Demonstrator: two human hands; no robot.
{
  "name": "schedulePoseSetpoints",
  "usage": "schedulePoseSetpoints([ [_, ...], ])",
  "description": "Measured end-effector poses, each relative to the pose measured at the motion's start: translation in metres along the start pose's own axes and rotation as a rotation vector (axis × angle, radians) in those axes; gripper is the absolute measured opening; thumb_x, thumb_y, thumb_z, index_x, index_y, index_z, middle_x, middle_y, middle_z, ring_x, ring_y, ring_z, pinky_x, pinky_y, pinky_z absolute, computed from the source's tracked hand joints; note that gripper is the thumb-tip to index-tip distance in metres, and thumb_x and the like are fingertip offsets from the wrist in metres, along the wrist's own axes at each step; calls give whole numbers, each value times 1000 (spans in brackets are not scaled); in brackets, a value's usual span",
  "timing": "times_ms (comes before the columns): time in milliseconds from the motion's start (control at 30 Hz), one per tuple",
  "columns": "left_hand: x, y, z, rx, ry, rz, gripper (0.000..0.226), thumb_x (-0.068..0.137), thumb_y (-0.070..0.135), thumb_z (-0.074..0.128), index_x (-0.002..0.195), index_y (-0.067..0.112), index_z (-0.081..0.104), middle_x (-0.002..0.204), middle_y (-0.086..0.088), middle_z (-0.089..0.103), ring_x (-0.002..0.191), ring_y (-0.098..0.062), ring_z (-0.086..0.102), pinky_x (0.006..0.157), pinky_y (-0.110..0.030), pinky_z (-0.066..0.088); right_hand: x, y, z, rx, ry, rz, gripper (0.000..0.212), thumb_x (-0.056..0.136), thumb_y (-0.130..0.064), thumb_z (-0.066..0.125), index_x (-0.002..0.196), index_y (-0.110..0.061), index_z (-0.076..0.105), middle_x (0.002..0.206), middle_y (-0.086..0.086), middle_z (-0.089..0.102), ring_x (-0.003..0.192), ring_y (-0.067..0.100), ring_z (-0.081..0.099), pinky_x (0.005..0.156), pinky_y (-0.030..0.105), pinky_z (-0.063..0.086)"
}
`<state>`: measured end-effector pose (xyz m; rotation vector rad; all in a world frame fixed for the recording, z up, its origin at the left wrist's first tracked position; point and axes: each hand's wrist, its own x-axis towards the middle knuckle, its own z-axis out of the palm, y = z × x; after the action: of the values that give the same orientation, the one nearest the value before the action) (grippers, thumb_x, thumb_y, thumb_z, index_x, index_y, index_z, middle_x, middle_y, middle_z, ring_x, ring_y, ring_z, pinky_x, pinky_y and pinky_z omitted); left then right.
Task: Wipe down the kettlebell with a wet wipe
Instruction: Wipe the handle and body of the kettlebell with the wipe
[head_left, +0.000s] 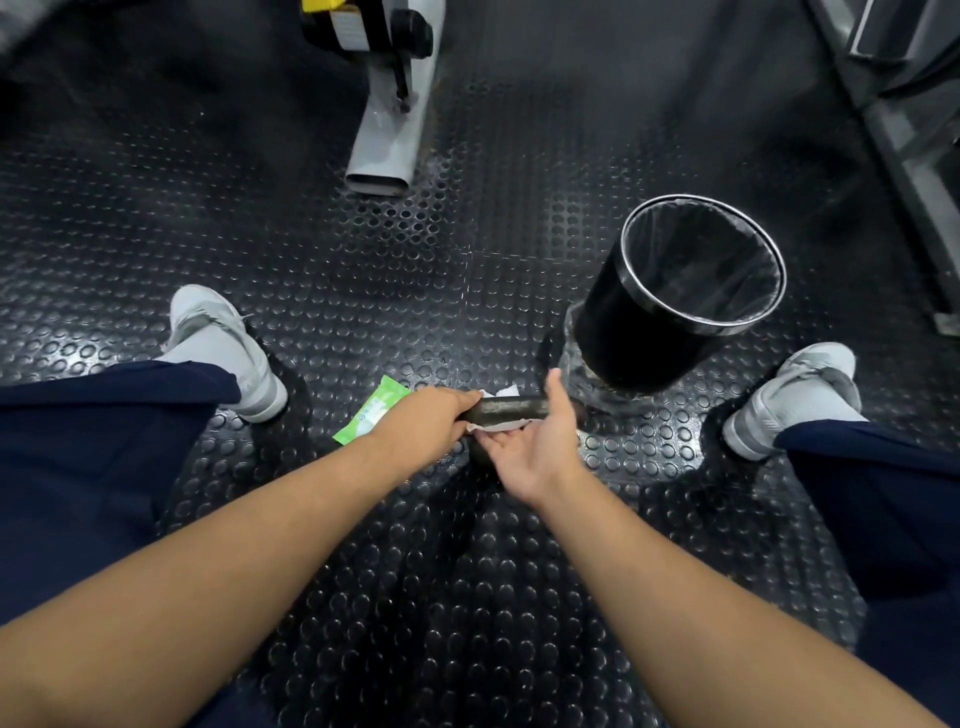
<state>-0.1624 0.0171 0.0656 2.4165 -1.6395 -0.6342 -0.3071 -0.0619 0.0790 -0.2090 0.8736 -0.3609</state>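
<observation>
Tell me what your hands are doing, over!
Left hand gripping kettlebell handle. Right hand open, fingers at wet wipe under handle. Nothing in the way; bin stands apart.

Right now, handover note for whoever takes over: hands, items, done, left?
Left hand: curled round the left end of the kettlebell handle.
Right hand: open, palm up, fingers touching the wet wipe, which shows on both sides of the handle.
Green wipe pack: on the floor behind the left hand. Lined bin: ahead, to the right.
Done: wipe is out and at the handle.
Left: can't tell how much is wiped, and the kettlebell's body is mostly hidden. Probably finish wiping, then bin the wipe.
</observation>
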Motion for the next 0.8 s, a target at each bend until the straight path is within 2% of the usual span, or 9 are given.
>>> schedulePoseSetpoints([
  [67,0,-1,0,-16,-12,2,55,101,25,61,154,26,44,147,1,58,125,-21,61,102,-31,49,0,-10,-8,43,4,-12,95,88,-76,56,144,1,50,133,26,66,127,40,63,118,52,39],
  [200,0,-2,0,-34,-24,4,56,101,29,62,154,28,44,147,2,58,130,-21,58,105,-33,48,0,-30,-17,187,162,-133,107,88,-80,52,156,0,35,152,25,48,143,39,45,123,51,28],
  [400,-1,0,0,-3,5,15,55,101,22,60,154,25,45,146,2,59,119,-21,64,96,-29,49,-8,8,-3,-36,-20,-25,97,90,-82,44,145,-2,51,130,21,69,125,35,65,116,49,42],
  [467,0,0,0,-2,-5,18,55,101,24,60,154,25,44,147,1,58,123,-22,63,100,-31,49,-12,-1,-9,9,-27,-29,99,90,-83,42,145,-1,50,129,24,69,125,37,64,115,51,43],
  [533,1,-2,1,-16,-17,16,56,101,29,62,154,26,44,147,0,58,128,-22,60,104,-33,49,-12,-17,-15,115,12,-88,104,89,-83,44,151,1,42,136,28,63,133,40,57,117,52,39],
  [633,1,-5,3,-25,-23,11,56,101,29,62,154,26,45,148,1,58,130,-21,58,107,-34,48,-13,-25,-14,188,137,-154,112,87,-82,50,160,-1,24,157,26,40,150,38,36,126,52,23],
  [667,1,-5,4,-18,-19,13,56,101,29,62,153,26,45,147,1,58,129,-21,59,106,-34,48,-13,-19,-10,145,118,-133,111,88,-81,51,160,-1,26,156,26,42,148,38,40,125,51,27],
  [733,1,-3,3,-9,-18,20,55,100,28,62,153,26,46,145,1,60,125,-20,61,104,-33,50,-13,-3,-8,8,24,-69,97,91,-78,50,149,0,46,137,24,64,131,36,60,119,49,39],
  [800,2,-2,2,-1,-12,22,55,100,27,62,153,26,45,144,1,61,124,-20,62,102,-34,51,-13,2,-7,-78,-19,-33,90,92,-77,48,141,-2,54,128,20,71,122,34,67,117,49,42],
])
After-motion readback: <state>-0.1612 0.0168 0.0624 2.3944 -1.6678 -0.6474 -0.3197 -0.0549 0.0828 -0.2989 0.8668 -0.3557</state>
